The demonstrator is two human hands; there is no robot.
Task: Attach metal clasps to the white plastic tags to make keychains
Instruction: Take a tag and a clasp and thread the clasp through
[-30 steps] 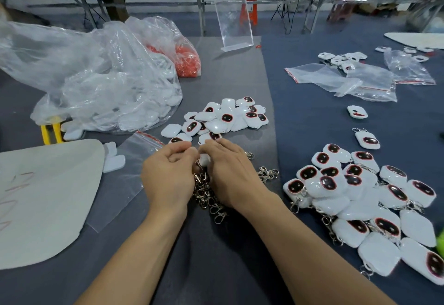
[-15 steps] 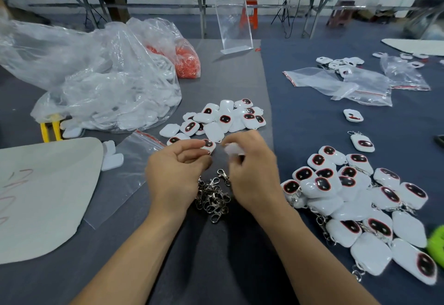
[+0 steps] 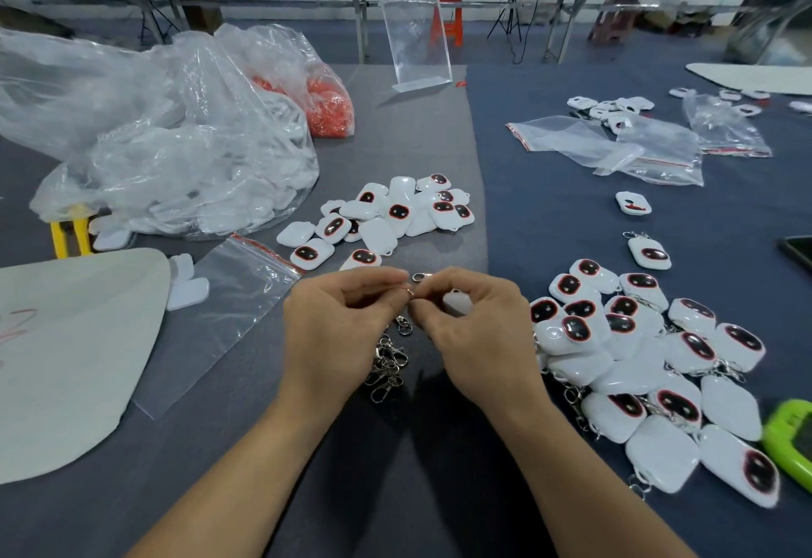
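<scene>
Clasp [image 3: 417,278] between left grip [image 3: 340,329], right grip [image 3: 479,337]

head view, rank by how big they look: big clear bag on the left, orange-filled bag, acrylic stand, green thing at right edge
1. big clear bag
2. orange-filled bag
3. acrylic stand, nearly alike; it stands farther back, so unsure
4. green thing, cut off by the frame

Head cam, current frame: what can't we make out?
All head view.
Whether the clasp is through the white tag: too small, covered by fingertips of the left hand and right hand.
Count in the clasp pile: partly behind both hands.
What the green object is: cut by right edge.
Contents of the large bag: blurred by crinkled plastic.
</scene>
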